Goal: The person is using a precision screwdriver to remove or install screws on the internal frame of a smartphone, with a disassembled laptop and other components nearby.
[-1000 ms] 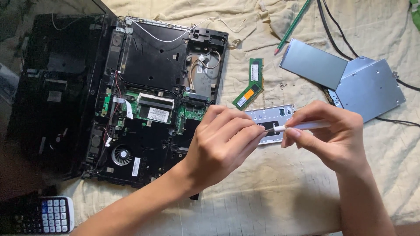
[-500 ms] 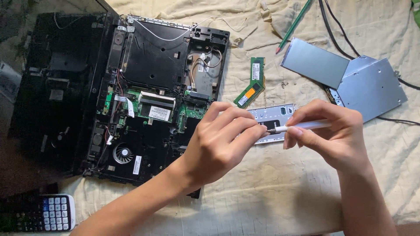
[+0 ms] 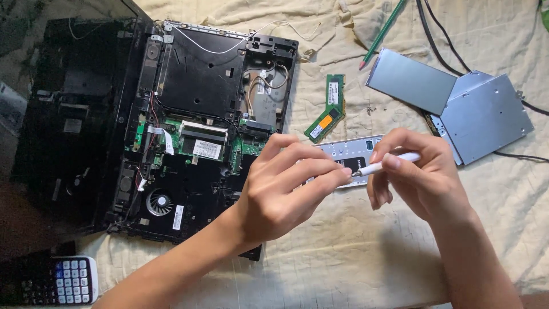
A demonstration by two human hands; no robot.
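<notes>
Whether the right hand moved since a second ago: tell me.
No. The right hand still holds the white tool over the silver plate, as near the green memory stick.

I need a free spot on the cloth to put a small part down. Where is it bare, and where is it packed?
Bare cloth lies along the near edge, between the two forearms and below the hands. Another free patch sits right of the right hand, below the silver optical drive. It is crowded above the hands: green memory modules, silver bracket, green pencil, cables, and the opened laptop at left.
</notes>
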